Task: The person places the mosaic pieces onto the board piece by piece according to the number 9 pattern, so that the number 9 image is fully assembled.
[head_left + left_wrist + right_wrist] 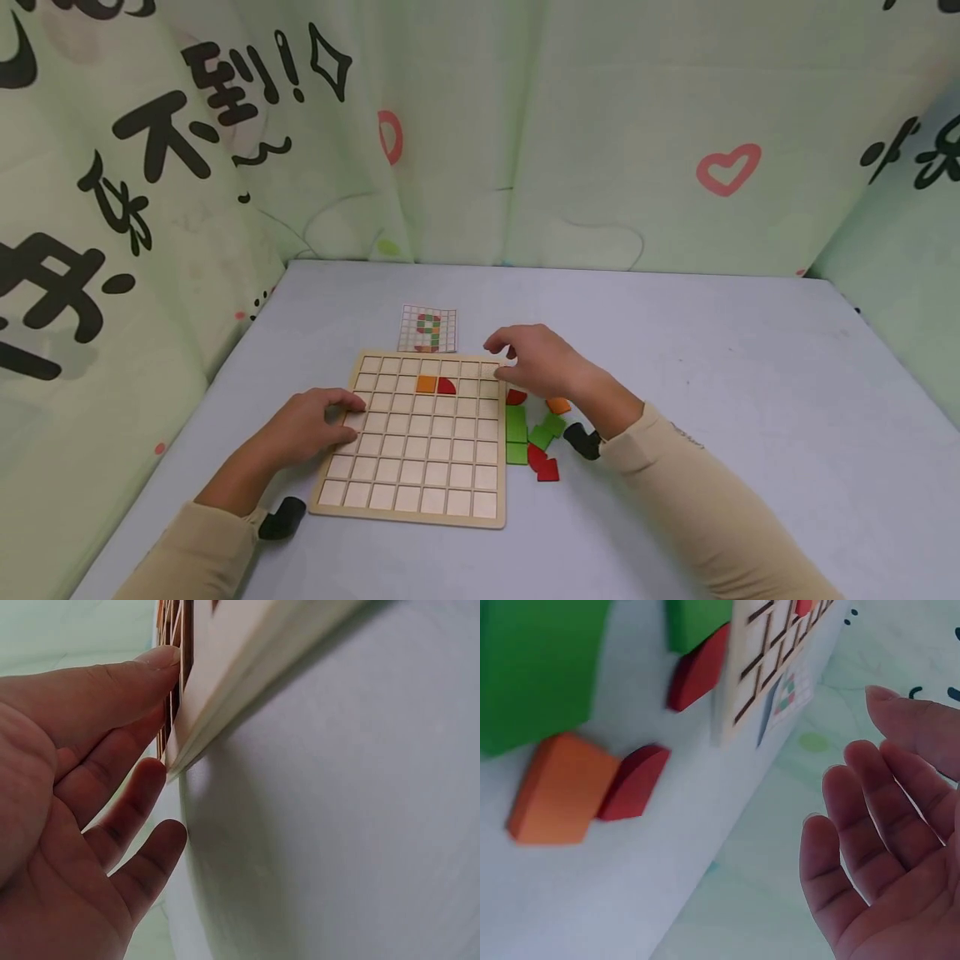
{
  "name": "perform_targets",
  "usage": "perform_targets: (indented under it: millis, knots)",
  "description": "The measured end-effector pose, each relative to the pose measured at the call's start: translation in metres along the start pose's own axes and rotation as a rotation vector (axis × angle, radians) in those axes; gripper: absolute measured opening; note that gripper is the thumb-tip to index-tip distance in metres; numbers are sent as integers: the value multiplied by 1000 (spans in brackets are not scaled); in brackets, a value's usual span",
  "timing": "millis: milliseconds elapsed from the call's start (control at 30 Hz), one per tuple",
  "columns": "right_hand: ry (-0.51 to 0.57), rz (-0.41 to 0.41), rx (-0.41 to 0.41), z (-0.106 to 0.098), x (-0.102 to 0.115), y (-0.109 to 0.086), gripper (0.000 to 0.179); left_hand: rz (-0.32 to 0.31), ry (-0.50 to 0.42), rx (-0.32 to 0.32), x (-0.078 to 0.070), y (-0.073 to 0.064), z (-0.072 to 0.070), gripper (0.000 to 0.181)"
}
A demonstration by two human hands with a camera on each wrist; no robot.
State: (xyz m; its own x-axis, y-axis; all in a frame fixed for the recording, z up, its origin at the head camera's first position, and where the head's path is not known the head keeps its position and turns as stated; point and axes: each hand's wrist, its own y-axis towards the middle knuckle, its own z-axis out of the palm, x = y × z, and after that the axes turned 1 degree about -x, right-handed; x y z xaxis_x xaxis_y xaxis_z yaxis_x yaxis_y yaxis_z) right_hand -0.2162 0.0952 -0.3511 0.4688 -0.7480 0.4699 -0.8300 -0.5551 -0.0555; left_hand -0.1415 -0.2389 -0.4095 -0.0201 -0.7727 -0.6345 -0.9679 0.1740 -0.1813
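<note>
A pale green cloth with black characters and pink hearts hangs behind and beside a pale worktop. Beige sleeves reach in from both sides. Near the front of the worktop lies a square wooden grid board. The left hand is relaxed, thumb and forefinger parted, their tips touching the board's left edge. The right hand holds nothing; its fingers are loosely bent, with a clear gap to the thumb, near the board's upper right corner. A black device sits at the left wrist, another at the right. A small pattern card lies just beyond the board's far edge. Loose green pieces lie along the board's right side, with an orange piece and several red pieces among them. In the grid's second row, an orange square sits immediately left of a red quarter-round.
</note>
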Motion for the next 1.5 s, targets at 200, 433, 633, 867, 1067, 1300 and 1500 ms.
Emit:
perform_targets:
  millis: [200,433,633,867,1067,1300,1500]
  knots:
    - [15,68,7,-1,-16,-10,33,7,1,-2,0,-1,-2,33]
    - [24,128,29,1,-36,-16,32,6,1,-1,0,-1,-2,33]
    - [9,136,41,4,-48,-18,28,5,6,3,-1,-1,-2,33]
    - [26,151,47,7,-52,-17,25,3,11,4,-2,0,-2,33]
    - [33,152,42,8,-53,-17,22,-10,-2,7,-2,0,-2,33]
    - [19,156,38,10,-55,-16,17,-7,-1,11,-5,-2,-2,33]
    - [-24,147,40,12,-56,-14,18,9,12,6,-3,-1,-1,33]
